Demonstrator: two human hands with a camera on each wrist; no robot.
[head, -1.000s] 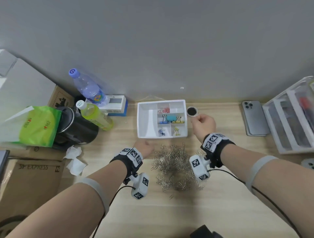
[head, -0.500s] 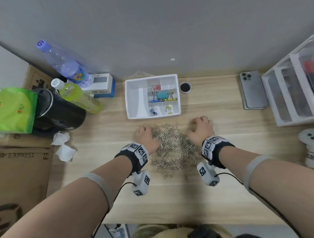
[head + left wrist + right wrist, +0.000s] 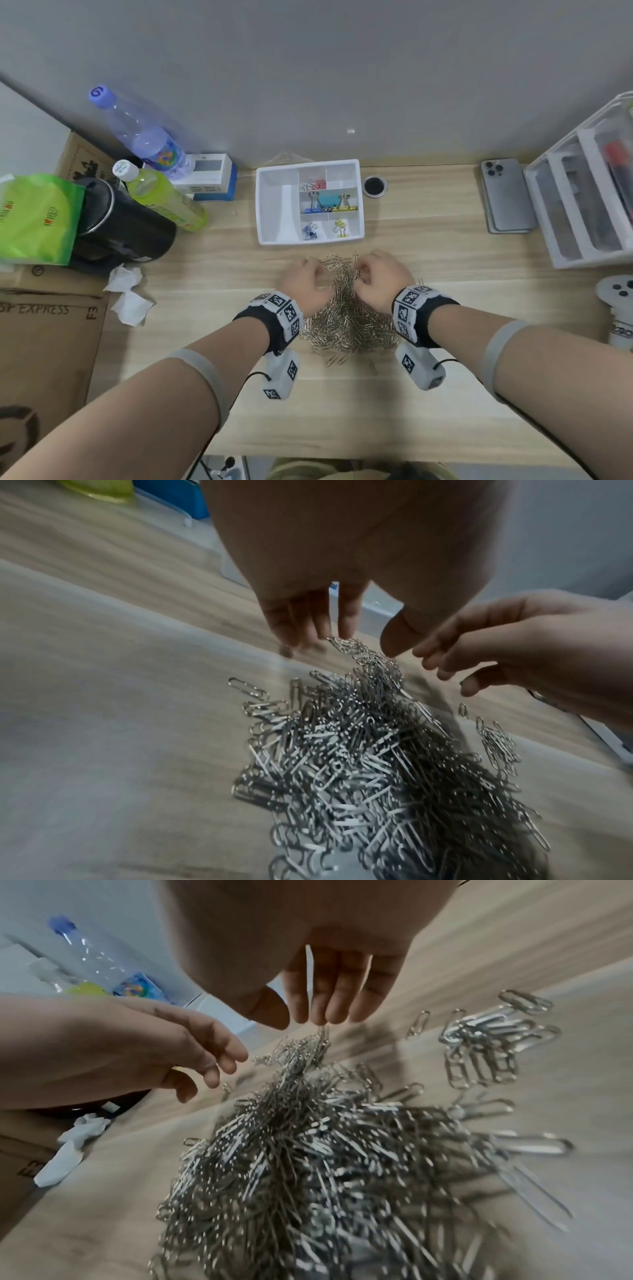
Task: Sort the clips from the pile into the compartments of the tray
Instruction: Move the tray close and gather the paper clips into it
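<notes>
A heap of silver paper clips (image 3: 346, 318) lies on the wooden table, just in front of the white compartment tray (image 3: 274, 205). The tray's small compartments hold pink, blue, teal and yellow binder clips. Its long left compartment shows nothing inside. My left hand (image 3: 308, 274) and right hand (image 3: 368, 274) hover close together over the heap's far end. In the left wrist view the left hand (image 3: 356, 639) points straight fingers down, their tips touching the topmost clips (image 3: 346, 645). In the right wrist view the right hand (image 3: 298, 1020) does the same, thumb apart. Neither hand holds a clip.
Two bottles (image 3: 154, 178), a black mug (image 3: 123, 226), a green bag (image 3: 34, 219) and crumpled tissue (image 3: 126, 294) crowd the left. A black round cap (image 3: 374, 186) sits beside the tray. A phone (image 3: 507, 195) and white organizer (image 3: 582, 205) stand right. Stray clips (image 3: 337, 359) lie near the front.
Both hands have come in from the heap's left and right sides and now nearly meet over its far end. The clips are drawn into a narrower, taller heap.
</notes>
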